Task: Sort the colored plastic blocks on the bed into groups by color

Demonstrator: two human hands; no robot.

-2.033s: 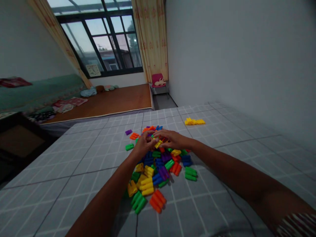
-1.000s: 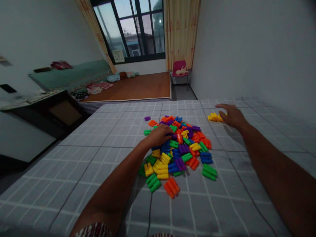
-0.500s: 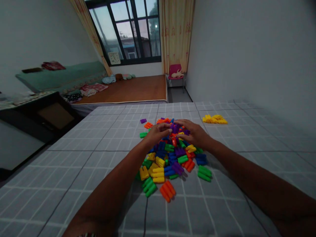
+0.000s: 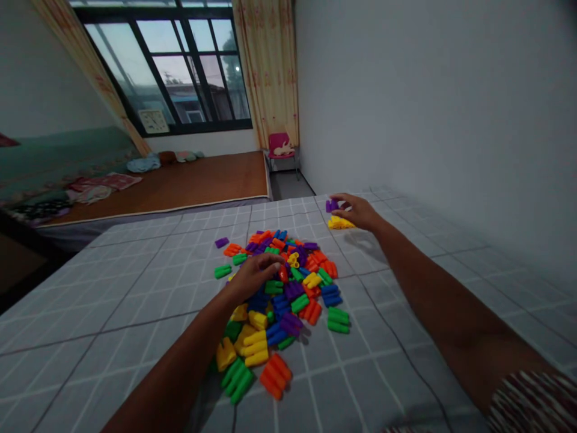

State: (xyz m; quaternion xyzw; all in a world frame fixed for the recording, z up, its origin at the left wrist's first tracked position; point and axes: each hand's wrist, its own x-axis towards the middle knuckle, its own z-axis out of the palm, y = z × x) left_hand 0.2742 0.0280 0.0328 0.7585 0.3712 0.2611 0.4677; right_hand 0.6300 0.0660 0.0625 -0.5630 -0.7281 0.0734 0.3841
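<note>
My right hand [image 4: 358,211] is closed on a purple plastic block [image 4: 332,206], pinched between thumb and fingers at the far right of the tabletop. Just beneath it lies a small group of yellow blocks [image 4: 340,223]. My left hand [image 4: 259,273] rests over a big loose pile of coloured blocks, its fingers loosely bent and slightly apart, with nothing visible in them. By its fingertips is a red block [image 4: 283,273], and a yellow block [image 4: 293,260] sits a little beyond. The left hand and forearm hide part of the pile.
A grey checked cloth [image 4: 383,355] covers the table. Nearest to me lie an orange block [image 4: 276,376] and a green block [image 4: 237,380]. A stray purple block [image 4: 222,242] is at the far left. Behind stand a bed [image 4: 211,180] and a pink chair [image 4: 281,146]; a wall [image 4: 428,108] borders the right.
My right hand has left the pile and moved right with a purple block, over to the yellow group. My left hand stays at the pile. The view has turned right.
</note>
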